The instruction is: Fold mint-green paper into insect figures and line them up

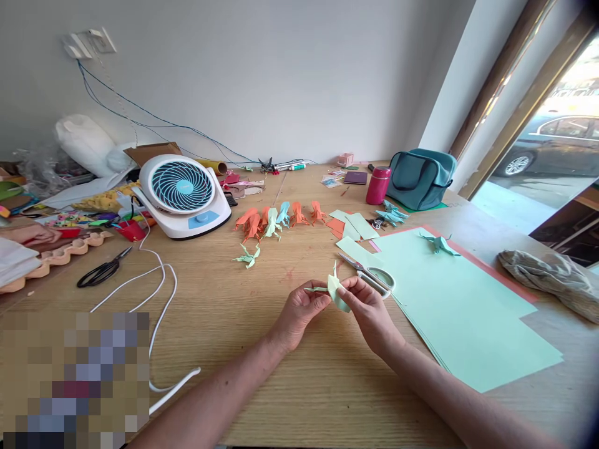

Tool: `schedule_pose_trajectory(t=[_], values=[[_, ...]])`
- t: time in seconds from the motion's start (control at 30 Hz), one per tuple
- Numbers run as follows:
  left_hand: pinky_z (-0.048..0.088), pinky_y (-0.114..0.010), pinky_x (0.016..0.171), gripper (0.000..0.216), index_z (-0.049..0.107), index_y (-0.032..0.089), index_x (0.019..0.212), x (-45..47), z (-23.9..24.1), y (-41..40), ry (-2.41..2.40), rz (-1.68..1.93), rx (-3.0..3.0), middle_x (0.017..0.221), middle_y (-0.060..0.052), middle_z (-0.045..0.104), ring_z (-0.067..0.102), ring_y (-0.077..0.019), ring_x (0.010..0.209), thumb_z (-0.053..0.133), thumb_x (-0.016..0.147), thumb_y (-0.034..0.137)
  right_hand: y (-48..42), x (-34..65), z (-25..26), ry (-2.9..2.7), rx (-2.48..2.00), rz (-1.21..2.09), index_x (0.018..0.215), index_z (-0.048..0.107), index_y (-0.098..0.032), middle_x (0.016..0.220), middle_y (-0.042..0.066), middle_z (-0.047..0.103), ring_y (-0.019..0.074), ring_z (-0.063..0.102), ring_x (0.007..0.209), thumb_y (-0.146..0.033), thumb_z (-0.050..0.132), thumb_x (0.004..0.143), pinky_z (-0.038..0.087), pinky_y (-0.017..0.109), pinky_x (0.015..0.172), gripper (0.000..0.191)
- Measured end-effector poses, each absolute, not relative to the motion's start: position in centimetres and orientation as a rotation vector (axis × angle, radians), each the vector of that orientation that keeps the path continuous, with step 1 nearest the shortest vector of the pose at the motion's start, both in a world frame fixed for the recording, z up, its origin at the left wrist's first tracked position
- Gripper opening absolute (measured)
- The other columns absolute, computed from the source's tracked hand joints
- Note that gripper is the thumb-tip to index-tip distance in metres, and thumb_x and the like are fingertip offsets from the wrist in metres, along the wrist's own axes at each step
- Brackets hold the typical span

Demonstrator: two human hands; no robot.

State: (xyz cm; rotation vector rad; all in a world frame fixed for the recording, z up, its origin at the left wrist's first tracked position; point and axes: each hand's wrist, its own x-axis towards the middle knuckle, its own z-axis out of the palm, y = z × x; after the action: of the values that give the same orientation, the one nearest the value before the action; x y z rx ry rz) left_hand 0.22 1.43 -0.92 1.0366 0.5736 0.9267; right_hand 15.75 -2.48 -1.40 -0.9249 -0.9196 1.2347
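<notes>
A pale green folded paper figure [334, 288] is held between both hands above the wooden table, with thin pointed strips sticking up and out to the left. My left hand [299, 312] is closed, thumb and fingers pinching its left side. On its right, my right hand [369, 308] pinches the curved body between thumb and fingers. White-handled scissors [381, 284] lie just behind my right hand, partly on large sheets of pale green paper [472, 318]. Beyond my hands stands a row of finished-looking folded figures in orange [298, 214], pale green [272, 223] and blue [283, 214].
On the left are a white fan [201, 215], its white cord [175, 293], black scissors [103, 268] and another person's hand [32, 234]. A pink flask [378, 186] and a teal bag [421, 178] stand at the back right. A grey cloth bundle [547, 277] lies far right.
</notes>
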Motion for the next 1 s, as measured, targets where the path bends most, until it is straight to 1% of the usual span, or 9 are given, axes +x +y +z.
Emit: schedule_pose_trajectory(t=[0.1,0.2,0.27,0.37,0.47,0.63,0.77,0.9,1.0], values=[[0.038,-0.022,0.068,0.028,0.071,0.015,0.078,0.9,-1.4,1.1,0.641,1.007,0.990,0.069,0.002,0.063,0.049,-0.0087,0.067,0.087,0.066,0.035,-2.6,15.4,-1.5,-0.968,-0.922,1.166,0.084,0.062,-0.021,0.074,-0.002,0.057,0.0118,0.047,0.063,-0.042,0.078,0.079,0.040,0.025,0.059,0.027],[0.036,-0.021,0.064,0.029,0.069,0.014,0.071,1.1,-1.6,1.0,0.694,1.023,0.942,0.061,0.005,0.054,0.043,-0.0071,0.061,0.088,0.064,0.035,-2.6,15.3,-1.9,-1.054,-0.928,1.053,0.086,0.061,-0.022,0.077,-0.001,0.058,0.0131,0.050,0.066,-0.041,0.074,0.084,0.042,0.026,0.061,0.022],[0.037,-0.021,0.064,0.029,0.068,0.015,0.069,1.1,-1.5,1.0,0.701,1.031,0.926,0.060,0.006,0.053,0.043,-0.0068,0.061,0.088,0.063,0.034,-2.5,15.4,-2.3,-1.122,-0.970,0.957,0.086,0.063,-0.022,0.080,0.001,0.061,0.0150,0.053,0.071,-0.041,0.071,0.086,0.044,0.028,0.065,0.020],[0.040,-0.022,0.069,0.027,0.069,0.015,0.072,1.1,-1.2,1.0,0.672,1.026,0.924,0.067,0.004,0.061,0.050,-0.0081,0.067,0.089,0.062,0.032,-2.5,15.7,-2.5,-1.171,-1.046,0.847,0.085,0.064,-0.022,0.081,0.002,0.063,0.0173,0.055,0.074,-0.044,0.068,0.087,0.046,0.030,0.067,0.022],[0.043,-0.023,0.073,0.027,0.071,0.016,0.077,1.1,-1.0,0.9,0.634,1.030,0.954,0.074,0.002,0.068,0.056,-0.0104,0.073,0.089,0.063,0.029,-2.5,15.9,-2.1,-1.169,-1.066,0.846,0.082,0.065,-0.022,0.078,0.002,0.062,0.0168,0.054,0.070,-0.046,0.069,0.086,0.045,0.029,0.064,0.025],[0.046,-0.024,0.076,0.029,0.070,0.016,0.086,1.0,-1.2,1.0,0.643,1.073,1.000,0.078,0.000,0.072,0.061,-0.0114,0.075,0.087,0.066,0.028,-2.6,16.2,-0.9,-1.110,-0.971,1.125,0.085,0.068,-0.021,0.073,0.000,0.061,0.0142,0.050,0.066,-0.044,0.067,0.088,0.041,0.027,0.062,0.023],[0.047,-0.021,0.072,0.036,0.064,0.018,0.092,0.9,-1.2,0.9,0.645,1.084,1.013,0.076,0.002,0.071,0.061,-0.0092,0.070,0.087,0.066,0.025,-2.7,16.4,-0.6,-1.077,-0.917,1.251,0.086,0.068,-0.022,0.072,-0.001,0.060,0.0133,0.048,0.066,-0.044,0.068,0.088,0.040,0.026,0.063,0.022],[0.048,-0.021,0.069,0.043,0.057,0.019,0.094,0.9,-0.9,0.9,0.675,1.110,1.052,0.071,0.003,0.070,0.062,-0.0090,0.066,0.088,0.065,0.025,-2.4,16.4,-0.9,-1.062,-0.951,1.180,0.086,0.068,-0.022,0.073,0.000,0.060,0.0139,0.049,0.065,-0.045,0.072,0.084,0.041,0.027,0.061,0.024],[0.048,-0.021,0.068,0.046,0.052,0.020,0.095,0.8,-0.5,1.1,0.736,1.133,1.131,0.072,0.002,0.071,0.064,-0.0104,0.067,0.087,0.066,0.028,-2.2,16.4,-1.0,-1.151,-1.024,0.995,0.086,0.068,-0.022,0.077,0.002,0.062,0.0167,0.053,0.069,-0.044,0.070,0.085,0.043,0.030,0.064,0.022]])
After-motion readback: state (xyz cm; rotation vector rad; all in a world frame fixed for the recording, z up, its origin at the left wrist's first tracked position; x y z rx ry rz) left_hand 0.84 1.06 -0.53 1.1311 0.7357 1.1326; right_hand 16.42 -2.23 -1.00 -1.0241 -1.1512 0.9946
